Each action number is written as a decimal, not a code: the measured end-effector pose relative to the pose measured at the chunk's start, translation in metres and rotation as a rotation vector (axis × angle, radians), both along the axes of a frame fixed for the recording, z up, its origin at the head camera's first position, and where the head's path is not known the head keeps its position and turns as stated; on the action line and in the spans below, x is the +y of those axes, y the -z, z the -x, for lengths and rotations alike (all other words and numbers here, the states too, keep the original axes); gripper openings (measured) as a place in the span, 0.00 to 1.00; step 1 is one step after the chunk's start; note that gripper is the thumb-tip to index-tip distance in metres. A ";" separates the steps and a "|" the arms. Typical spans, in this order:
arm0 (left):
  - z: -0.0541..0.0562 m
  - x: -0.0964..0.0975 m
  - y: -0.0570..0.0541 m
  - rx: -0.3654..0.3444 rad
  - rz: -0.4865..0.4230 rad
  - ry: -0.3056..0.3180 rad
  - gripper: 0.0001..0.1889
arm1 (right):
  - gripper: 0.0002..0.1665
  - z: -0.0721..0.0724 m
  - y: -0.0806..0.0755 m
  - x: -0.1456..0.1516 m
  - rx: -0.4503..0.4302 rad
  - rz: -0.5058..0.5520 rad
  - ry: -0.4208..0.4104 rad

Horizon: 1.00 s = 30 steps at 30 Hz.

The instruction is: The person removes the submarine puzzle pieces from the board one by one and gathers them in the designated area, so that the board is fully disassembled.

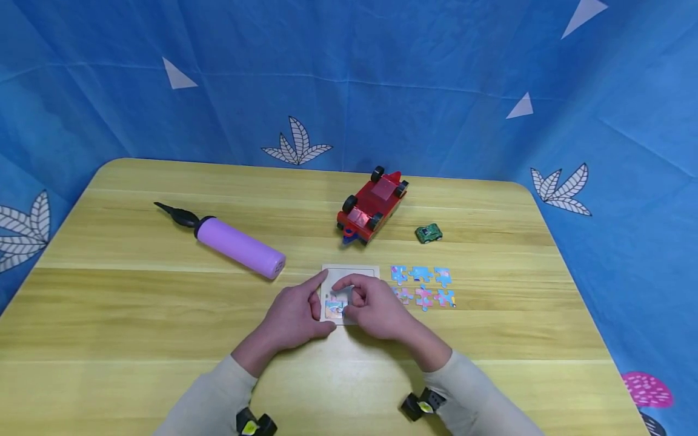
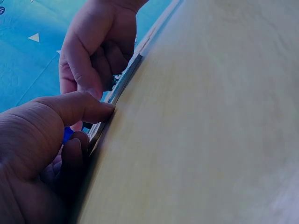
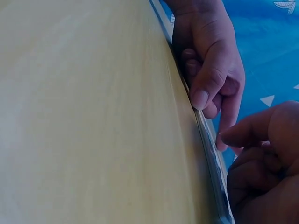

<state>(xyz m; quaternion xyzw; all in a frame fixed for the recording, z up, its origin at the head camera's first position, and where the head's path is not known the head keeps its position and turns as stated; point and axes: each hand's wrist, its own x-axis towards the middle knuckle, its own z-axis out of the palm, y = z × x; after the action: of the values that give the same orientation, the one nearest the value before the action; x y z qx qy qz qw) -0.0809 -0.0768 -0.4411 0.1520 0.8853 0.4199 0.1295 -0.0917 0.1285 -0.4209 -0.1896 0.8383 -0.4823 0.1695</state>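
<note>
The puzzle tray [image 1: 349,267] lies about midway between the left and right edges of the tabletop [image 1: 136,339], well apart from the far edge. Picture pieces [image 1: 334,309] sit in its near left corner. The left hand [image 1: 297,315] grips the tray, thumb at the near edge. The right hand [image 1: 378,312] bends over the tray; from here I cannot tell whether it pinches a piece. Both hands hide parts of the rim.

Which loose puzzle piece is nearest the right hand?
The near row's leftmost piece, pinkish, beside the right hand; the other five pieces lie farther off.
</note>
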 end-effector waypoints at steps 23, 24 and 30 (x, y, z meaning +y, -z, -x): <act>0.000 -0.001 -0.001 0.016 -0.010 0.001 0.51 | 0.22 0.003 0.008 -0.001 -0.039 -0.040 -0.012; 0.000 -0.001 -0.001 0.015 -0.007 0.001 0.51 | 0.21 0.003 0.007 -0.001 -0.042 -0.040 -0.010; 0.000 0.000 -0.001 0.009 -0.002 -0.002 0.51 | 0.19 0.004 0.007 -0.001 -0.032 -0.041 -0.001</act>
<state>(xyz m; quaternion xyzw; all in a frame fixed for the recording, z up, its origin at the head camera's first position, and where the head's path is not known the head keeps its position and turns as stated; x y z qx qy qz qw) -0.0805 -0.0772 -0.4406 0.1532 0.8857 0.4200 0.1249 -0.0956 0.1270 -0.4279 -0.1789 0.8451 -0.4678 0.1869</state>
